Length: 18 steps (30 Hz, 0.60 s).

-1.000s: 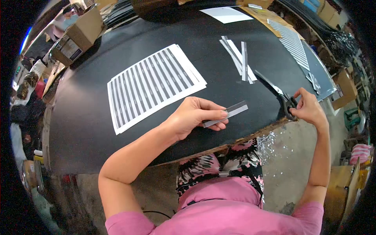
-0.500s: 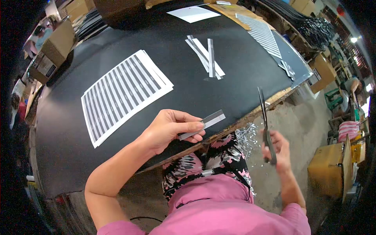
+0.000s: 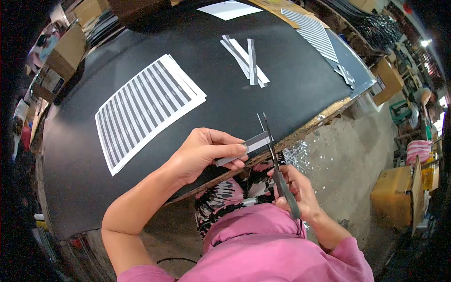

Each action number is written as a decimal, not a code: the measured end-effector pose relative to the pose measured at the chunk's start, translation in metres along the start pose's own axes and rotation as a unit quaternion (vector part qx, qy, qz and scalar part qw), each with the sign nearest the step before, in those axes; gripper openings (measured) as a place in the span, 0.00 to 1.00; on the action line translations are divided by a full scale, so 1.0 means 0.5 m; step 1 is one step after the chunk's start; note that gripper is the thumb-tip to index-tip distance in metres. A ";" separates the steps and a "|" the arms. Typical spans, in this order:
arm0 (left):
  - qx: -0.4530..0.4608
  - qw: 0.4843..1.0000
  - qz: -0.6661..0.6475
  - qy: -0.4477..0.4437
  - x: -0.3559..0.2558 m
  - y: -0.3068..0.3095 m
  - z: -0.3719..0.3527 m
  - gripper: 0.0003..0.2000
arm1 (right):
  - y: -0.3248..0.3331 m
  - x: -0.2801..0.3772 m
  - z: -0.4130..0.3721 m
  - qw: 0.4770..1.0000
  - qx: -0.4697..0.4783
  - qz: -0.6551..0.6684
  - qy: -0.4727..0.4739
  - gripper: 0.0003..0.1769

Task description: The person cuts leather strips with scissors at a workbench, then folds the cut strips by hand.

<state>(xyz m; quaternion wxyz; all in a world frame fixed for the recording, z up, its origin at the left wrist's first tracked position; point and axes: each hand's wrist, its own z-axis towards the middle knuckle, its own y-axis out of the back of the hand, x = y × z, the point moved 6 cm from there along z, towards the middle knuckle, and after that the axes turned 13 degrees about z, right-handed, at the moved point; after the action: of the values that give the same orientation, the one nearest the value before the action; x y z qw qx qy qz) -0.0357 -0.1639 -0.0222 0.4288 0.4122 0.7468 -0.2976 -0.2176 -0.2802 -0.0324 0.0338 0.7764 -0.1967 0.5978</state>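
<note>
Part of the strip [image 3: 257, 143] is hidden by the thumb and fingers of the left hand [image 3: 204, 152], which pinches it near the middle, its free end pointing to two o'clock. Whether the scissors [image 3: 280, 181] have bitten into that end is hard to tell; their narrowly parted metal blades overlap it, tips toward between eleven and twelve. The right hand [image 3: 300, 195] is closed around the black handles, its fingers partly covered by them (the loops are seen nearly edge-on). Below, the lap is cut off by the bulging pink shirt [image 3: 277, 249].

Taking the left hand as the clock's centre, flat sheets [image 3: 145, 110] with grey and white stripes lie at ten on the smooth, dark bench [image 3: 192, 51]; their printing is too small to read. Slim, straight-edged loose strips [image 3: 249, 63] overlap at one, and a plain white sheet [image 3: 229, 9] lies at twelve. Another striped sheet [image 3: 312, 35] sits between one and two, beside crinkled brown paper [image 3: 287, 19]. Fine pale scraps [image 3: 298, 152] litter the rough floor [image 3: 333, 174] at three, past the worn bench edge
</note>
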 end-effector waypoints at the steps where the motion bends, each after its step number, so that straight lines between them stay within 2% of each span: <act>1: 0.002 1.000 0.003 -0.001 -0.002 -0.001 -0.001 0.11 | 0.004 -0.003 0.005 1.000 0.001 -0.005 0.013 0.45; 6: 0.007 1.000 0.003 0.003 -0.001 -0.004 -0.001 0.12 | 0.006 0.006 0.014 1.000 0.000 -0.010 0.029 0.44; 8: 0.012 1.000 0.000 0.002 -0.003 -0.006 -0.002 0.11 | 0.007 0.004 0.014 0.999 0.030 -0.021 0.011 0.38; 18: 0.025 1.000 0.002 -0.009 0.001 -0.006 0.002 0.11 | 0.008 0.012 0.018 0.999 0.031 -0.030 -0.001 0.38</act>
<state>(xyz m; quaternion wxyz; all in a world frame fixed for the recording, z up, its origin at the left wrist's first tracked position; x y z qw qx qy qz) -0.0380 -0.1657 -0.0229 0.4256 0.4220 0.7343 -0.3186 -0.2094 -0.2881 -0.0303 0.0270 0.7831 -0.1549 0.6017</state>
